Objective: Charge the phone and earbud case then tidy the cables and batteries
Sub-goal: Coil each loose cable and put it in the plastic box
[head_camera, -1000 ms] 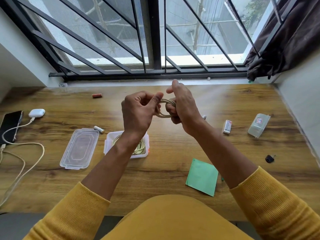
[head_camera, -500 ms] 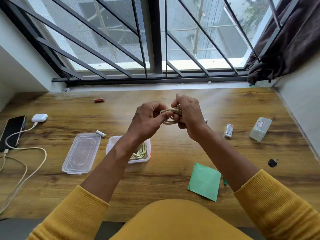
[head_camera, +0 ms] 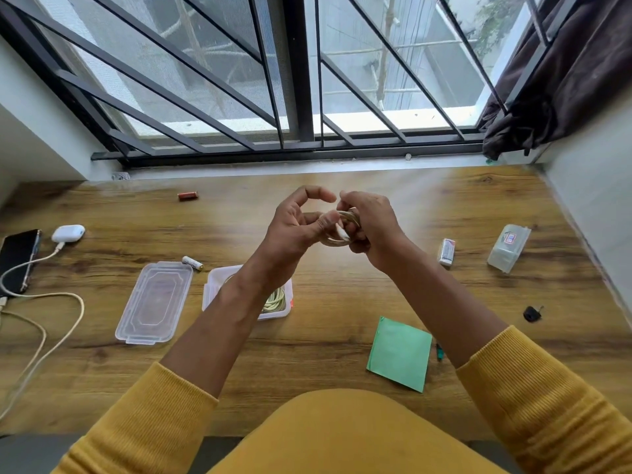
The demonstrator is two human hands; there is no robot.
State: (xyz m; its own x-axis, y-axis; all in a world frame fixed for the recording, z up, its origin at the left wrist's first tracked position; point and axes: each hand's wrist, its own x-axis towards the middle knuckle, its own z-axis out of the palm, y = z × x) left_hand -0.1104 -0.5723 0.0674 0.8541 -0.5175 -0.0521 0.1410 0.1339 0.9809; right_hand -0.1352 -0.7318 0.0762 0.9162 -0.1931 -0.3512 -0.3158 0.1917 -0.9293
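Holding a coiled cable [head_camera: 340, 230] above the table [head_camera: 342, 295].
Right hand [head_camera: 372, 225] grips the coil; left hand [head_camera: 294, 227] pinches it (white plug end showing), over the cable-filled box [head_camera: 219, 285].

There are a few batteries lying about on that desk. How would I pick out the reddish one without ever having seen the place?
Start at the barred window along the far edge of the wooden desk. Just below its sill, left of centre, the reddish battery lies alone on its side. The white battery lies nearer the person, beside the clear lid; the red one is the only coppery-red piece.
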